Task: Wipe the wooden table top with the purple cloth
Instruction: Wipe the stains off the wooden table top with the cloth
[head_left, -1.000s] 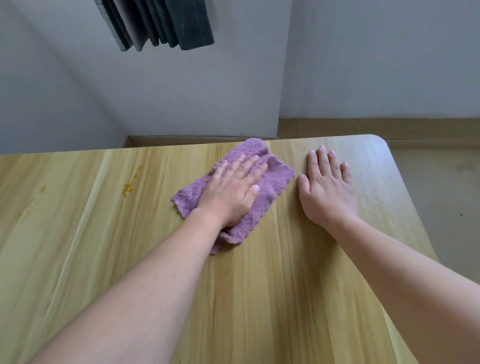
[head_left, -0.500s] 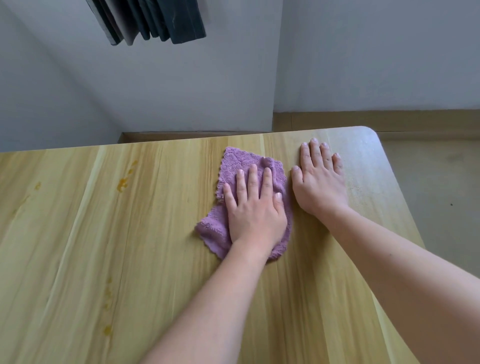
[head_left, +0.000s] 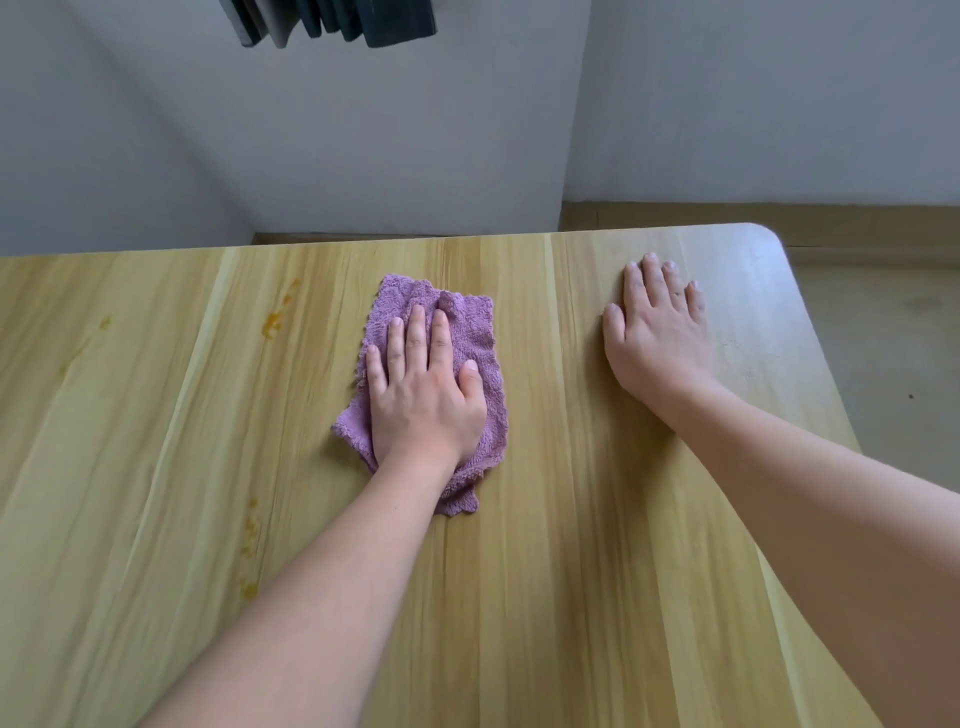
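Here, a left hand (head_left: 423, 395) presses flat on a purple cloth (head_left: 470, 332) in the middle of a wooden table top (head_left: 571, 545).

The left hand's fingers (head_left: 418, 338) are spread and straight, palm down on the cloth rather than gripping it; the rumpled cloth shows beyond the fingertips, along both sides of the hand and below the wrist. The right hand (head_left: 657, 338) lies open and flat on bare wood, well apart from the cloth, near the table's rounded far right corner. Orange-yellow stains (head_left: 272, 322) mark the wood left of the cloth, with more specks (head_left: 250, 551) nearer the person. Dark objects (head_left: 337, 21) hang at the top edge against a grey wall (head_left: 363, 130).
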